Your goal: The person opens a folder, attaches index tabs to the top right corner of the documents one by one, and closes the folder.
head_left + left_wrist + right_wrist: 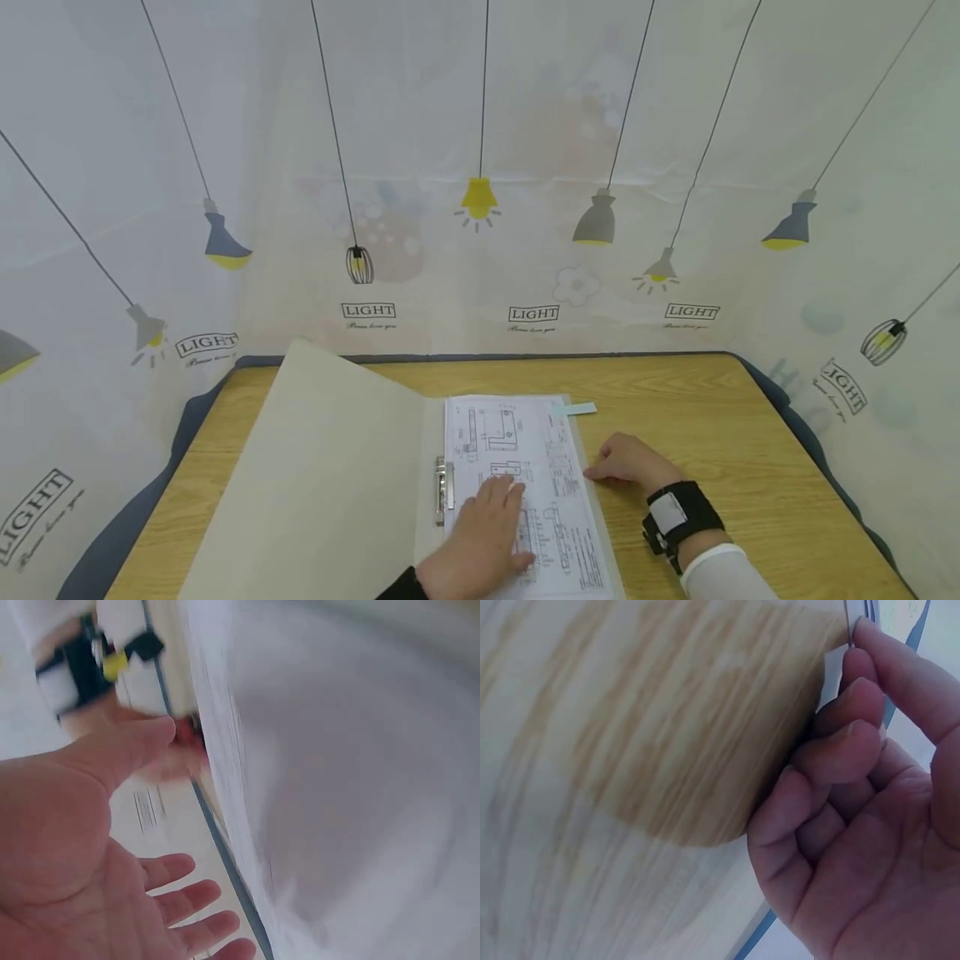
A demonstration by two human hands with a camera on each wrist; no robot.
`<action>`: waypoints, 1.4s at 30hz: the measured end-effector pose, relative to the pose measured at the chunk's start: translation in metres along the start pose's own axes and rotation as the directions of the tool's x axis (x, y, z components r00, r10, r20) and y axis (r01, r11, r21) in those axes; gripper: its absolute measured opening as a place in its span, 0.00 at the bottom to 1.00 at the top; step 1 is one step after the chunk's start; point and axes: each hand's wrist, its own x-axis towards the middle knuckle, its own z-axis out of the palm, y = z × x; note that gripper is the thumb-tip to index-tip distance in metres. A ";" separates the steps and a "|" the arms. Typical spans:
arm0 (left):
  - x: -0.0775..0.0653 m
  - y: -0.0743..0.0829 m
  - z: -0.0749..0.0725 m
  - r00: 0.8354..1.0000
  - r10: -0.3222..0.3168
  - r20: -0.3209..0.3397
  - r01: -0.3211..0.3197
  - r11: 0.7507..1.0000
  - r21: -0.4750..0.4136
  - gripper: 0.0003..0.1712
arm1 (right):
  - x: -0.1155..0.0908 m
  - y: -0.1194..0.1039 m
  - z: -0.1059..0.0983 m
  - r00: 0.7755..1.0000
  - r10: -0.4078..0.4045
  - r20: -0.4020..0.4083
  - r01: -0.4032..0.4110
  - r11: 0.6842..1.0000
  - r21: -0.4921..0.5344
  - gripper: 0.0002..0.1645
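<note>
A cream folder lies open in the head view, its front cover [315, 467] turned to the left. Inside, a sheet with technical drawings [555, 467] sits beside a metal clip [444, 492]. My left hand [480, 529] is over the lower part of the sheet, fingers extended; the left wrist view shows its palm close to the white paper [337, 780]. At the folder's right edge, my right hand [630, 460] pinches the edge of the papers between thumb and index finger, while its other fingers [851, 746] curl near the table.
A pale blue tab [577, 409] sticks out at the sheet's upper right. The wood-grain table [697, 408] has a dark blue border [480, 358]. Behind it hangs a light backdrop [420, 125] printed with lamps. A black band [682, 512] circles the right wrist.
</note>
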 end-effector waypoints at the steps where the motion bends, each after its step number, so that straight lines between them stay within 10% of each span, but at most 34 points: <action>1: -0.001 0.006 0.003 0.999 0.022 0.042 -0.022 1.000 0.012 0.52 | 0.000 0.000 0.000 1.000 -0.003 -0.001 0.003 1.000 -0.002 0.16; 10: -0.002 0.024 0.030 0.985 0.140 0.104 -0.152 0.980 0.125 0.47 | 0.001 0.001 0.003 0.999 -0.029 -0.023 0.029 0.999 0.019 0.17; 25: -0.003 0.023 0.016 0.973 0.150 0.174 -0.143 0.989 -0.048 0.39 | 0.000 0.003 0.005 0.997 -0.060 -0.053 0.061 0.998 0.016 0.18; 36: -0.012 0.029 -0.010 0.999 -0.033 -0.036 0.019 0.943 -0.332 0.04 | -0.001 0.002 0.003 0.998 -0.053 -0.044 0.052 0.999 -0.005 0.18; 42: -0.013 0.025 -0.014 0.994 -0.111 -0.007 0.097 0.896 -0.434 0.05 | 0.002 0.004 0.004 0.998 -0.044 -0.037 0.043 0.999 -0.013 0.18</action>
